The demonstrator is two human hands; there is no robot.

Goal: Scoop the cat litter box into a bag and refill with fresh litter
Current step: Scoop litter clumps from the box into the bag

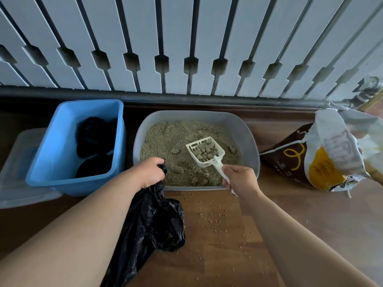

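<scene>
A grey litter box [248,139] full of sandy litter stands on the wooden floor by the radiator. My right hand [240,178] grips the handle of a white slotted scoop [206,151], held above the litter with several clumps in it. My left hand [152,169] grips the top of a black plastic bag [153,226] at the box's front left corner; the bag hangs down onto the floor. An opened bag of fresh litter [323,158], brown, white and yellow, leans to the right of the box.
A blue plastic bin [51,162] holding black bundles sits left of the litter box, on a clear plastic lid [14,183]. A white radiator [186,48] and a dark pipe run along the back. Loose litter grains [211,214] are scattered on the floor in front.
</scene>
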